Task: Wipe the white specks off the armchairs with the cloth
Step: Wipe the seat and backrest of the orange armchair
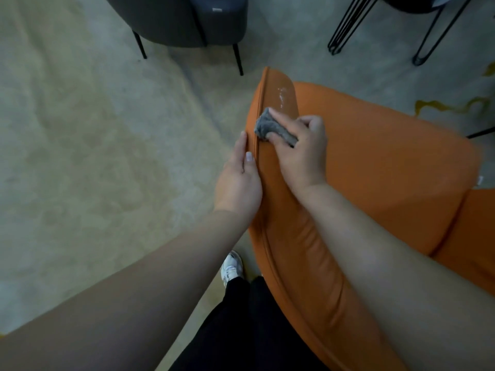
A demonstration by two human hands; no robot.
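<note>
Fingers (pixel 276 113) of my right hand (pixel 300 153) curled round the bunched grey cloth (pixel 270 127), pinching it against the top of the orange armchair's armrest (pixel 270 162). White specks (pixel 282 96) lay on that armrest just beyond the cloth, toward twelve o'clock. My left hand (pixel 239 180) rested flat on the armrest's outer side at nine o'clock of the cloth, fingers straight, thumb along the seam, holding nothing. A dark grey armchair (pixel 176 20) stood well apart at eleven o'clock on the concrete floor (pixel 80 129), black wire legs (pixel 348 28) at one o'clock. My white sneaker (pixel 231 267) showed at six o'clock.
</note>
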